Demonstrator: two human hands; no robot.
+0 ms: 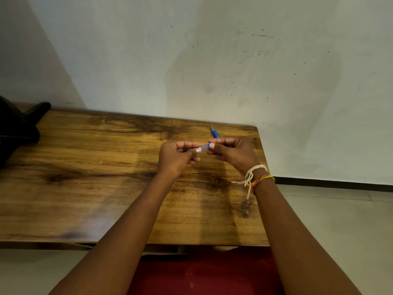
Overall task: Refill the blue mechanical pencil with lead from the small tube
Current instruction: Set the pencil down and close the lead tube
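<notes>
A small clear lead tube with a blue end is held between both hands above the wooden table. My left hand pinches its clear left end. My right hand pinches its blue right end with thumb and forefinger. The blue mechanical pencil lies on the table just behind my right hand, its tip pointing away toward the wall; its near part is hidden by my fingers.
The table stands against a marked white wall. A dark object sits at the table's far left corner. The table's right edge runs close beside my right wrist, with tiled floor beyond. Red cloth lies below the front edge.
</notes>
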